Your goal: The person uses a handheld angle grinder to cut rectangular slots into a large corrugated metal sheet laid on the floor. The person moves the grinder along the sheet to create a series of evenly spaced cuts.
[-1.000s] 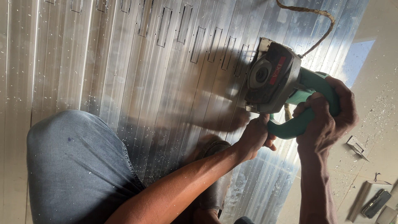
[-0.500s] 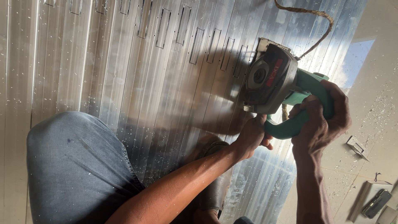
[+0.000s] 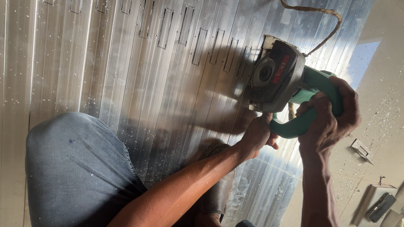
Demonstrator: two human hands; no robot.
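Note:
A green power cutter [image 3: 294, 90] with a black and grey blade housing rests on a bed of shiny aluminium profiles [image 3: 168, 75]. My right hand [image 3: 332, 117] is wrapped around its green rear handle. My left hand [image 3: 259, 134] grips the lower curved end of the green handle, just under the housing. The blade end touches the profiles beside a row of rectangular slots [image 3: 202, 44] cut across them. A brown cord [image 3: 320, 19] loops away from the tool toward the top.
My knee in grey trousers [image 3: 75, 168] fills the lower left, and a foot in a sandal [image 3: 219, 185] presses on the profiles. Metal chips speckle the surface. On the pale floor at right lie a small metal bracket [image 3: 361, 149] and a dark flat object [image 3: 381, 207].
The cutter and both hands have shifted slightly left and up along the profiles. The grip is unchanged.

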